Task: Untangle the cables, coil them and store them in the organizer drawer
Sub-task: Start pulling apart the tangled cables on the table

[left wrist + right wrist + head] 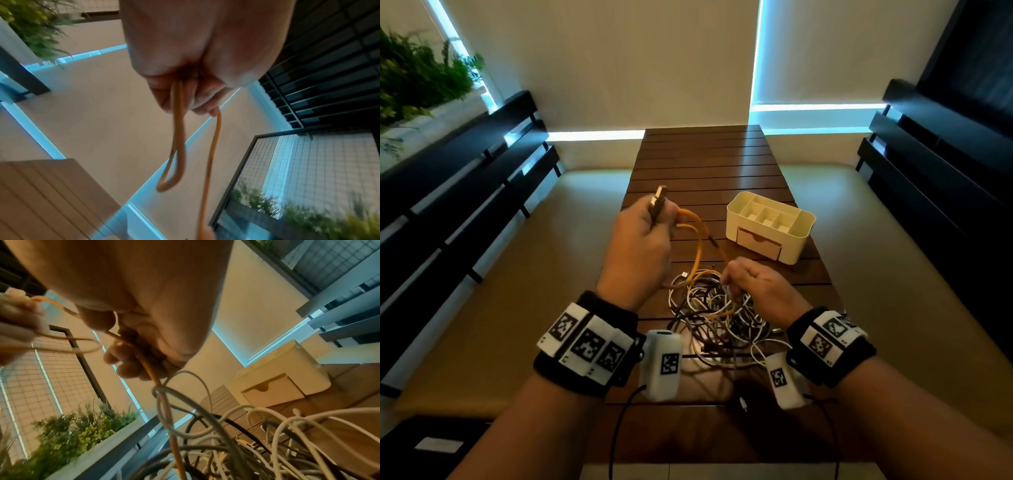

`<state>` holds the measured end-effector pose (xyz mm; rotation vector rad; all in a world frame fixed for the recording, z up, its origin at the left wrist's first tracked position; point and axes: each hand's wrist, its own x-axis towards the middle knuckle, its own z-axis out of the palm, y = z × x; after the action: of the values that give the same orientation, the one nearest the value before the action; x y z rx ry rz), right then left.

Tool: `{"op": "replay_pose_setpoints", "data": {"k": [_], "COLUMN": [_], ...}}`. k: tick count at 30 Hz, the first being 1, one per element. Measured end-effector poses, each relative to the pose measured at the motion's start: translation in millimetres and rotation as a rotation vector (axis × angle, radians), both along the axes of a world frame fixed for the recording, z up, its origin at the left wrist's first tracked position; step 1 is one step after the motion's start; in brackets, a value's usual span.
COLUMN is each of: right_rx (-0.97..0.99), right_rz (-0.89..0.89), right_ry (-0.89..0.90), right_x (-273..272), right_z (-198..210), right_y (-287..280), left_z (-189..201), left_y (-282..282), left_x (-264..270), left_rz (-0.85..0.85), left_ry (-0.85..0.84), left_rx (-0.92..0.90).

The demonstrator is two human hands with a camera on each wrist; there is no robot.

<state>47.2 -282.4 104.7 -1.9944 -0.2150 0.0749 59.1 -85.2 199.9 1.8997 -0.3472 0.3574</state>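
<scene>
Fingers of the right hand (760,284) curl round the orange cable (700,246) just above the tangle of cables (717,315); in the right wrist view the strand passes through the closed fingers (127,368) and drops into the pile. Fingers of the left hand (640,240) grip the same cable higher up, bunching two short loops and two connector ends (658,200) that project up and away from the fist. In the left wrist view one closed loop (174,162) and one single strand hang below the curled fingers (197,97).

The tangle lies on the slatted wooden table (705,157), near its near edge, between the two wrists. White, grey, brown and black strands cross over the orange cable's lower part and obstruct it; a white loop (185,402) encircles it directly below the right hand. A loose white connector (684,274) lies at the tangle's far side.

The orange cable is thin and round, and runs up from the pile to the left hand, tilted away and left.

Beyond the tangle, toward the table's right edge, stands the cream organizer (770,226), with open top compartments and its drawer (758,244) closed, facing the person.
</scene>
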Motion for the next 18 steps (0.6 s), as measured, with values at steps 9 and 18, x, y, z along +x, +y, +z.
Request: {"op": "replay_pose_setpoints", "data": {"k": [9, 18], "right_rx": [-0.079, -0.128], "right_rz": [-0.249, -0.053], "right_ry": [-0.228, -0.388], "right_x": [18.2, 17.3], "right_z": [31.4, 50.6], "right_y": [-8.3, 17.5], "left_z": [-34.9, -30.7], "left_y": [26.0, -4.0], "left_x": [9.6, 6.8], "left_rz": [0.137, -0.2], "left_ry": [0.248, 0.135], "left_rx": [0.4, 0.343]}}
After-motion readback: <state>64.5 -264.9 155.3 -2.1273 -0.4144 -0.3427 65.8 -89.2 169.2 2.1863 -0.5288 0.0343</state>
